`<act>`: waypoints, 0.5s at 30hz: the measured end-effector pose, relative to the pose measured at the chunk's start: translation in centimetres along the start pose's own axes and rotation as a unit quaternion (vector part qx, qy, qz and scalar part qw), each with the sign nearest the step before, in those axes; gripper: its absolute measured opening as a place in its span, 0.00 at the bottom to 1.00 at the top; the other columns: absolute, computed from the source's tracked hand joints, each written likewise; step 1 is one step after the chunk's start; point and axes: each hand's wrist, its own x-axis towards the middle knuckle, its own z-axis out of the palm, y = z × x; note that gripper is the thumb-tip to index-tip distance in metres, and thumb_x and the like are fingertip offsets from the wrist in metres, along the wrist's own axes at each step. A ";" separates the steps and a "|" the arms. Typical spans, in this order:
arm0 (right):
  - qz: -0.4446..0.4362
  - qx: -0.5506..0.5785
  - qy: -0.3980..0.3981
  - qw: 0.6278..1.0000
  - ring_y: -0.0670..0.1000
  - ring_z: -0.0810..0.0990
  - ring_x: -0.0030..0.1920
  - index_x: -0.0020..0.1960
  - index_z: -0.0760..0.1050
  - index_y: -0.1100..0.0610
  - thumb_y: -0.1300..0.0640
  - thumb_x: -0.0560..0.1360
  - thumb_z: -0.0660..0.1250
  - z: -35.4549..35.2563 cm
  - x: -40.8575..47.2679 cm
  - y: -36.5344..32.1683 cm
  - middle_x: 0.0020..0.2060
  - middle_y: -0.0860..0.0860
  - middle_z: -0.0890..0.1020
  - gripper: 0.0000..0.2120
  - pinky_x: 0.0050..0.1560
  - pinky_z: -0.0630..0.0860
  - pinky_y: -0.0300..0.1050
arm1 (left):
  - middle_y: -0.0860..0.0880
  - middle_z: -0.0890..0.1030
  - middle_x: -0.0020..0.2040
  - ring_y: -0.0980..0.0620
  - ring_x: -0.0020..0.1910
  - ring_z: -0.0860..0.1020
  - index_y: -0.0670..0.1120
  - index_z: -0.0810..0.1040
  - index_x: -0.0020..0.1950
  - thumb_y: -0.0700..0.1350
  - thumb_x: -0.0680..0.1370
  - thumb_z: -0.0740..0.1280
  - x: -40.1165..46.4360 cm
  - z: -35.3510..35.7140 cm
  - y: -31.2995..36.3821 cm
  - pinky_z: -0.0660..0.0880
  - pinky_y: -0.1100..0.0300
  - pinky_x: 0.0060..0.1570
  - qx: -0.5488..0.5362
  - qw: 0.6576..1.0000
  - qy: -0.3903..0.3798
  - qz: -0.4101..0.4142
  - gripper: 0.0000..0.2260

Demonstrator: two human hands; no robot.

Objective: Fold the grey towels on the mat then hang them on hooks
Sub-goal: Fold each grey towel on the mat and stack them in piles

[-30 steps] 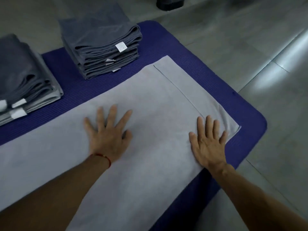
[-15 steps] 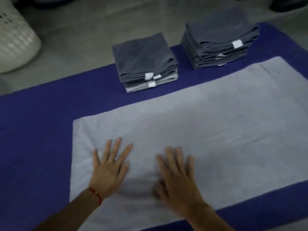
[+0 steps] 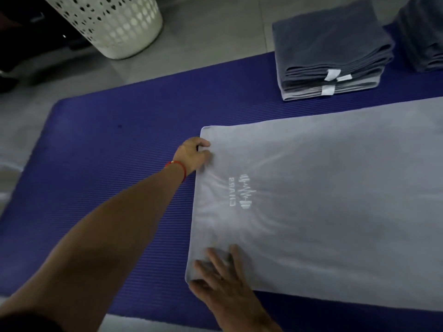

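A light grey towel (image 3: 335,200) lies spread flat on the purple mat (image 3: 107,176), with a white stitched logo (image 3: 242,191) near its left end. At the far left corner, the curled fingers of my left hand (image 3: 194,154) pinch the towel's edge. A red string circles that wrist. My right hand (image 3: 223,283) rests on the near left corner, fingers spread on top and thumb along the near edge. The towel's right end runs out of view.
A stack of folded dark grey towels (image 3: 328,51) with white tags sits on the mat's far side, and a second stack (image 3: 424,32) shows at the right edge. A white perforated basket (image 3: 112,22) stands on the tiled floor beyond the mat.
Both hands slid left along the towel from pressing flat on it. They now sit at its left end, the left hand curled on the far corner, the right on the near corner.
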 end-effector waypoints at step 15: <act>-0.035 -0.055 0.015 0.998 0.62 0.68 0.74 0.62 0.77 0.35 0.34 0.70 0.70 1.2 -0.2 -1.9 0.73 0.48 0.70 0.21 0.58 0.70 0.81 | 0.42 0.83 0.59 0.46 0.57 0.82 0.42 0.84 0.59 0.32 0.77 0.70 2.6 -2.0 1.0 0.78 0.51 0.63 -0.167 0.986 0.006 -0.027 0.12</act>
